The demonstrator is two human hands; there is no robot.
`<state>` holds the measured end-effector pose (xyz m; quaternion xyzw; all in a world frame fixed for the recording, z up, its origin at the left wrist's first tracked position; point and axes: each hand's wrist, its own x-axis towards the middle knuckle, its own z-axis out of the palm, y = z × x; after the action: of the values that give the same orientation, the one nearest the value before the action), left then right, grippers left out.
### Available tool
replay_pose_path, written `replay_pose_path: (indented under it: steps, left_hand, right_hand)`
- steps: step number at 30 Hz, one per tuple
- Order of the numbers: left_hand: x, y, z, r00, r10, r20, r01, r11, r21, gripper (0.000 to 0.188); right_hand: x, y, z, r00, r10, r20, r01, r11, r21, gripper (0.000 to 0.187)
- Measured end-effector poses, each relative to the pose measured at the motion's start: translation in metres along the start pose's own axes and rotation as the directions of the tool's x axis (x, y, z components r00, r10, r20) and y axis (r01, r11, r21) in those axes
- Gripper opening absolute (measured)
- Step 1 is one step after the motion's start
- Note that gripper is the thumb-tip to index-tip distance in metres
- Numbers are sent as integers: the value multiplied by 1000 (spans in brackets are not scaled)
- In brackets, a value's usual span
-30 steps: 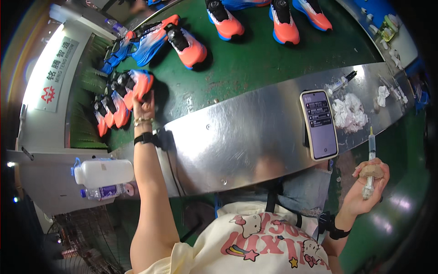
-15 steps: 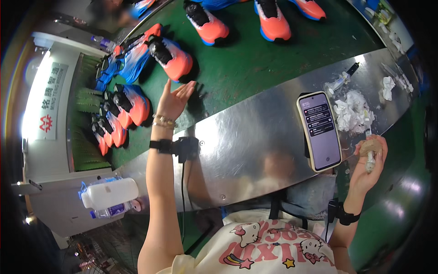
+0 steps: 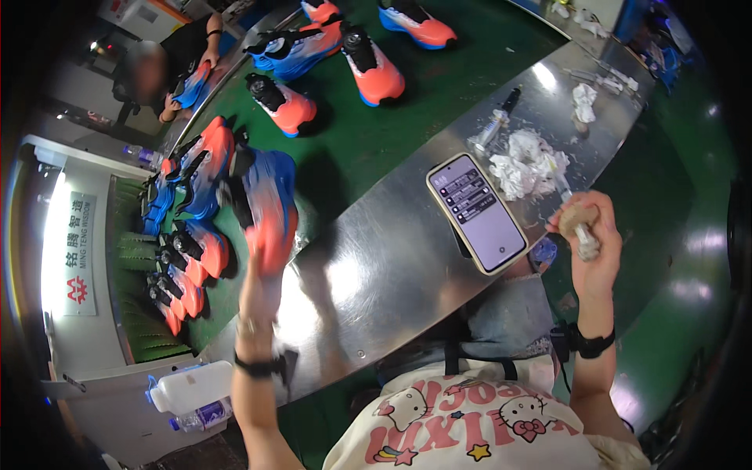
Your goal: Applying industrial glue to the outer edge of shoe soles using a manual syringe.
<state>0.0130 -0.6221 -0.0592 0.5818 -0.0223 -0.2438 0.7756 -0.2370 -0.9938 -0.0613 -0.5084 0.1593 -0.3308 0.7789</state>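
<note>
My left hand grips a running shoe, blue fading through white to orange, by its orange toe end. The shoe is slightly smeared by motion and tilted above the green work surface. My right hand, off the table's right edge, is closed around a tan rounded lump and a slim whitish tool. The exact kind of that tool I cannot make out. Its narrow tip points toward crumpled white tissues on the metal strip.
A phone lies on the metal strip. Beyond the tissues is a clear syringe-like tube. Several matching shoes stand on the green surface. A white jug is at lower left. A co-worker's hand holds another shoe.
My left hand, open beside a shoe before, now has a shoe by the toe. My view has swung, shifting the scene. The right hand keeps its hold on the lump and tool.
</note>
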Motion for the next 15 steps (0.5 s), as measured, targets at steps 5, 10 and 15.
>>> replay_pose_path:
  steps: [5, 10, 15]
  left_hand:
    - [-196, -41, 24, 915, -284, -287, 200, 936, -290, 36]
    - [-238, -37, 10, 917, -119, -381, 239, 929, 283, 34]
    - [-179, -7, 11, 898, 333, -286, -147, 843, 518, 28]
  right_hand:
    - [16, 15, 9, 996, -92, -21, 89, 989, -115, 27]
    - [10, 19, 12, 994, -55, -95, 38, 984, -172, 29]
    - [-7, -5, 24, 997, 15, -69, -21, 996, -91, 29]
